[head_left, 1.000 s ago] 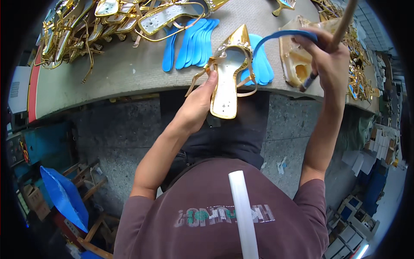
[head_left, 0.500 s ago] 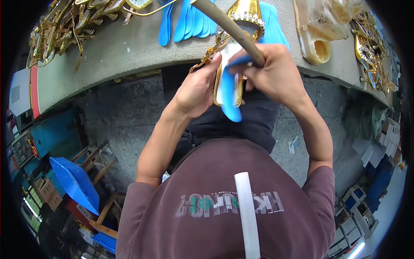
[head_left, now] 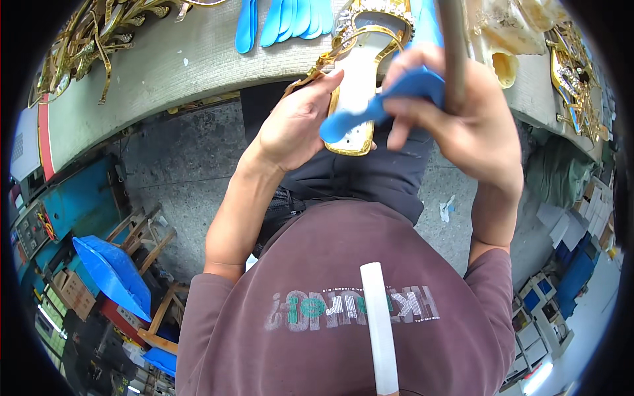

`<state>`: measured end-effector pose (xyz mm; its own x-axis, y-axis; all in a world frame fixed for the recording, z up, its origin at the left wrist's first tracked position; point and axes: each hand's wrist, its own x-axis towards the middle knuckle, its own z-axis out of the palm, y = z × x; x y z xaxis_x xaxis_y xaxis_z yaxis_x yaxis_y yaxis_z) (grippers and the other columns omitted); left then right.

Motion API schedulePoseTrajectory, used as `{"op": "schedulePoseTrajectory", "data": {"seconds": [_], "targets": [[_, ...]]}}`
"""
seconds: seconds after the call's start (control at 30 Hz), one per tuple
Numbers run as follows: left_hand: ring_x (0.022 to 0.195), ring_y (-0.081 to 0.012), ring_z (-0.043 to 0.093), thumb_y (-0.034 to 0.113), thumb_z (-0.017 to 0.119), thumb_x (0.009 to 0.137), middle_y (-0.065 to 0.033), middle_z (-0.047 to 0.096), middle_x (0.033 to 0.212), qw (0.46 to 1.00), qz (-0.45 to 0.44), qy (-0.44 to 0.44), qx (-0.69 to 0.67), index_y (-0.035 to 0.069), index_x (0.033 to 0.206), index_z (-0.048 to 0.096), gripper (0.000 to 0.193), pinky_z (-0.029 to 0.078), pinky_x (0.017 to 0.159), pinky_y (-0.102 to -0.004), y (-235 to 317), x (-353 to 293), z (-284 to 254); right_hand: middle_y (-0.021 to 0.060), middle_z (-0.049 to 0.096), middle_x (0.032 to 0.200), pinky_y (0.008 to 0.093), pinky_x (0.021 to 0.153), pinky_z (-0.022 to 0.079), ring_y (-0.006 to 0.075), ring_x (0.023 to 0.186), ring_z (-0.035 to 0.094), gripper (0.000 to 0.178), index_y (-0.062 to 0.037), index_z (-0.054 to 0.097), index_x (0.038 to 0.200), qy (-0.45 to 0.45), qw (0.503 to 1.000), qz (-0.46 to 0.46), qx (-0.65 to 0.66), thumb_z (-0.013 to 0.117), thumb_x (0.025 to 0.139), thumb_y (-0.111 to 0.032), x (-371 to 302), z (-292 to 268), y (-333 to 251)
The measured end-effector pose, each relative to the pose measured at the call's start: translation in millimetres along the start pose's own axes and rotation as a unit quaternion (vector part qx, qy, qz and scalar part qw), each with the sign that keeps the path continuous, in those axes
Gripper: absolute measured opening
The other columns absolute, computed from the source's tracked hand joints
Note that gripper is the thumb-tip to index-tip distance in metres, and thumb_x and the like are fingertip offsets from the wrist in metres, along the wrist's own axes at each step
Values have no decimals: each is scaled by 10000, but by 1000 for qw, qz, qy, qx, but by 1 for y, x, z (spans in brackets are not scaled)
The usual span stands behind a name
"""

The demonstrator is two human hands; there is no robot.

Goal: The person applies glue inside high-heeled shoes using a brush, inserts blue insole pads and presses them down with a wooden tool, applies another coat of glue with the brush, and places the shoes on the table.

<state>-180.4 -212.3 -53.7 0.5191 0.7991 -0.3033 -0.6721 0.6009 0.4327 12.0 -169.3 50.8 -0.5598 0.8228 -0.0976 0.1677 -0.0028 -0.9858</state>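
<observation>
A gold sandal (head_left: 363, 72) with a white footbed and jewelled strap lies with its heel end toward me, over the table's near edge. My left hand (head_left: 300, 122) grips it along the left side, thumb on its rim. A blue insole (head_left: 356, 122), slightly blurred, slants across the heel end. My right hand (head_left: 472, 119) pinches the insole's wider end. That same hand also clasps a brown stick (head_left: 456, 49), which points up past the top of the picture; whether it has a working end cannot be seen.
Several blue insoles (head_left: 295, 20) lie fanned on the table (head_left: 191, 66). Gold sandals and straps are heaped at the far left (head_left: 99, 39) and right (head_left: 573, 79). A yellowed, crusted container (head_left: 505, 39) stands right of centre. A blue tray (head_left: 112, 274) is down at the left.
My right hand has moved right and a little toward me, swinging the insole from nearly lengthwise to crosswise. The stick has turned from leaning left to nearly upright. My left hand keeps its hold.
</observation>
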Motion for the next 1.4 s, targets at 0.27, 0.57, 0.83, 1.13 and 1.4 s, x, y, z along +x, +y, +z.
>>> {"op": "schedulePoseTrajectory", "data": {"seconds": [0.27, 0.57, 0.83, 1.13, 1.4], "targets": [[1052, -283, 668, 346, 240, 1085, -179, 612, 1241, 1000, -4, -15, 16, 18, 1444, 354, 499, 564, 911, -471, -1, 3, -3, 126, 622, 644, 343, 558, 478, 195, 556, 637, 148, 6, 665, 906, -7, 977, 25, -212, 705, 767, 38, 16, -2, 22], [1133, -265, 632, 308, 292, 1079, -157, 581, 1287, 1000, 4, 11, 29, 18, 1448, 346, 473, 580, 880, -517, 1, 3, 7, 177, 599, 652, 394, 574, 479, 340, 612, 628, 102, -14, 645, 850, 51, 944, -90, -312, 695, 764, 10, 33, -3, 40], [1050, -239, 654, -17, 742, 785, -183, 603, 1189, 987, -9, -5, 158, -108, 1343, 367, 678, 572, 906, -444, 7, -2, 4, 165, 623, 666, 411, 592, 494, 340, 629, 643, 111, -32, 653, 846, 63, 930, -83, -352, 721, 758, -40, 32, 1, 42], [1091, -208, 626, -113, 728, 739, -126, 607, 1203, 994, -29, 18, 105, -40, 1360, 399, 707, 531, 926, -350, 11, -6, 9, 159, 696, 1109, 340, 664, 591, 278, 816, 723, 316, -10, 696, 1095, 223, 835, -183, -468, 738, 782, -11, -14, 34, 36], [1033, -177, 647, -167, 643, 727, -101, 627, 1127, 983, -56, -3, 176, -44, 1330, 444, 647, 543, 895, -317, 16, -5, 9, 240, 576, 1304, 441, 900, 526, 397, 1033, 632, 494, 40, 567, 1253, 41, 909, -64, -410, 638, 768, -15, 6, 18, 60]]}}
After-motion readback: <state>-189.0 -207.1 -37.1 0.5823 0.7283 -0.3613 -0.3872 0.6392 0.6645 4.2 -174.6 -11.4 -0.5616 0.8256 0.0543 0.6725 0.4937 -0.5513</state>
